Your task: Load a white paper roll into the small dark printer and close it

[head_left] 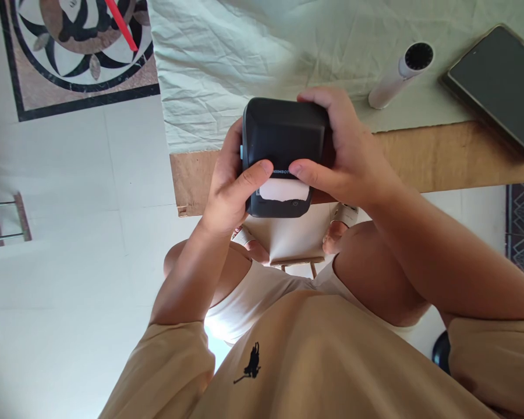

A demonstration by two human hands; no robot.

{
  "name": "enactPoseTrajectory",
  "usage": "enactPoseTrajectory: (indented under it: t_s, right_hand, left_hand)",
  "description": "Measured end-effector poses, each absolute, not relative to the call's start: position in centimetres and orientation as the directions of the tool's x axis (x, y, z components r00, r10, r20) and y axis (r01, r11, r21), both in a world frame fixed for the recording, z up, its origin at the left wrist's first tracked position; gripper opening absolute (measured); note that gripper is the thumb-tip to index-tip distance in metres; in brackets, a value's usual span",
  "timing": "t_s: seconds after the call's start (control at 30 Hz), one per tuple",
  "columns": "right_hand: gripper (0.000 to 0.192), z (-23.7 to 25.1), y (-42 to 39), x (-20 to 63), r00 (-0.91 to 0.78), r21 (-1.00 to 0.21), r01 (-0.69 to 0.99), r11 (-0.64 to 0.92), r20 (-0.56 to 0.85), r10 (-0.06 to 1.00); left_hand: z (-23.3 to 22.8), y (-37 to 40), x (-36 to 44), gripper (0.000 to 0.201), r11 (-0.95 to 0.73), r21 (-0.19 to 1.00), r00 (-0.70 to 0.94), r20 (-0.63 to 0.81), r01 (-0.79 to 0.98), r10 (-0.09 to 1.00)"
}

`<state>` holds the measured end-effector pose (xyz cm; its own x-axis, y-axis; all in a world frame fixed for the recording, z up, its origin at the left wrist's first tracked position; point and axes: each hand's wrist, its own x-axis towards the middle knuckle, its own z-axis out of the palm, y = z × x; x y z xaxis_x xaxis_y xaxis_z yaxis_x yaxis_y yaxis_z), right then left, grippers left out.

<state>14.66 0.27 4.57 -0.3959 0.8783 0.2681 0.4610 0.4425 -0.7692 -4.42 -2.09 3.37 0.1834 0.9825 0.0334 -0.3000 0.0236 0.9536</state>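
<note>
A black label printer (283,134) marked NIIMBOT is held up over the near edge of the table. White label paper (284,190) sticks out of the slot on its lower front, and a small power button shows below the slot. My left hand (231,186) grips the printer's left side, thumb on its face beside the lettering. Around the right side wraps my right hand (347,145), its thumb also resting by the lettering. The fingers behind the printer are mostly hidden.
A pale green cloth (227,64) covers the table, leaving a bare wooden edge (445,154) in front. A white cylinder with a black top (397,78) stands at the right, near a dark tablet-like device (502,87). Tiled floor (70,233) lies to the left.
</note>
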Motion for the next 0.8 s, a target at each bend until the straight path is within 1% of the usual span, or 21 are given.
enactPoseTrajectory:
  t_s: [0.1,0.23,0.33,0.43,0.57,0.67,0.8]
  right_hand:
    - [0.071,4.6,0.21,14.73,-0.405,-0.787,0.419,0.453,0.284,0.869]
    - [0.072,4.62,0.04,14.84,-0.406,-0.808,0.377,0.452,0.295,0.865]
    - [0.073,4.67,-0.07,14.9,-0.402,-0.82,0.376,0.432,0.276,0.873]
    - [0.072,4.76,-0.12,14.93,-0.397,-0.811,0.382,0.444,0.29,0.871]
    - [0.067,4.83,-0.14,14.98,-0.403,-0.752,0.417,0.51,0.35,0.845]
    - [0.069,4.74,-0.06,15.06,-0.434,-0.723,0.42,0.548,0.37,0.822]
    - [0.071,4.58,0.1,15.09,-0.47,-0.709,0.388,0.589,0.398,0.788]
  left_hand:
    - [3.41,-2.17,-4.16,0.047,0.032,0.943,0.18,0.03,-0.331,0.983]
    - [3.86,-2.12,-3.63,0.053,0.009,0.92,0.162,0.06,-0.391,0.985]
    - [4.14,-1.81,-3.61,0.049,0.013,0.919,0.188,0.067,-0.393,0.98]
    - [4.14,-1.43,-3.91,0.043,0.035,0.912,0.224,0.063,-0.408,0.973]
    - [3.97,-1.33,-4.05,0.038,0.117,0.906,0.227,-0.024,-0.406,0.974]
    - [3.89,-1.67,-3.89,0.045,0.131,0.91,0.176,-0.065,-0.394,0.982]
    - [3.73,-2.15,-4.17,0.053,0.172,0.899,0.167,-0.113,-0.403,0.979]
